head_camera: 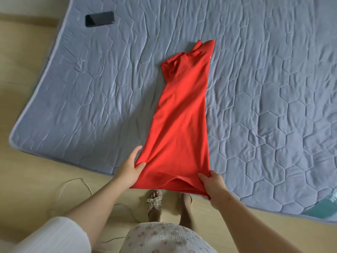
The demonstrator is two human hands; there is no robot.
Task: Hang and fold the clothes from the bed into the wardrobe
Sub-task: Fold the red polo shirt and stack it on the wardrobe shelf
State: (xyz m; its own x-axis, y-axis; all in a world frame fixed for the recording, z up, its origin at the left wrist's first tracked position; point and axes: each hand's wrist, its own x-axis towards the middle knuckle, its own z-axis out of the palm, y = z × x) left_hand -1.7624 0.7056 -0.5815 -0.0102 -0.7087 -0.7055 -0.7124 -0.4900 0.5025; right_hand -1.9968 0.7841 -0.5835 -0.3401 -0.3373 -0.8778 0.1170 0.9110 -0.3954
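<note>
Red garment [179, 114] — lengthwise on the quilt [255, 88], near hem overhanging its edge. Your left hand [130, 168] and right hand [214, 187] pinch the hem corners. Phone [99, 19] — far left.

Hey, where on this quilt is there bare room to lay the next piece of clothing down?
The widest bare stretch of the grey-blue quilted bed cover lies right of the long red folded garment. A second lies left of it, below the black phone. The near edge is crowded: the left hand and right hand grip the garment's hem there.
</note>
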